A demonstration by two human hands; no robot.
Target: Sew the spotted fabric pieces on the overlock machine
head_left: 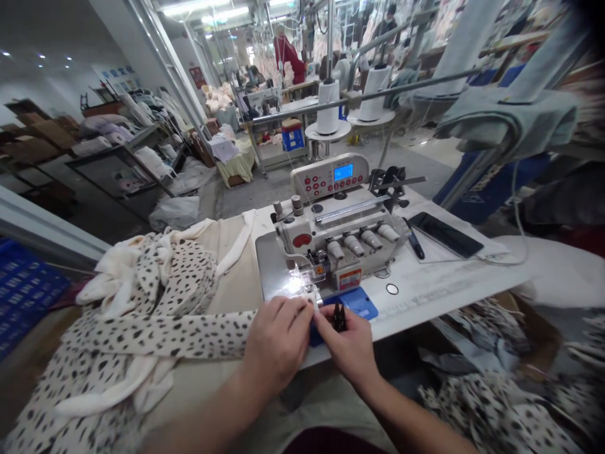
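A white overlock sewing machine [340, 236] stands on the table, its lamp lighting the needle area. Just in front of the presser foot, my left hand [278, 334] is closed on the end of a spotted cream fabric [208, 334], which stretches left across the table. My right hand [347, 340] is beside it, thumb and index finger pinched at the fabric edge near the needle. Small dark snips [339, 317] sit within the curled fingers of my right hand. Piled spotted fabric with plain cream strips [179, 271] lies at the left.
A phone [447, 234] and a dark pen [414, 239] lie right of the machine. Thread cones [328, 107] stand behind it under a metal rail. A blue crate [28, 290] is at far left. More spotted fabric [505, 410] lies below the table at right.
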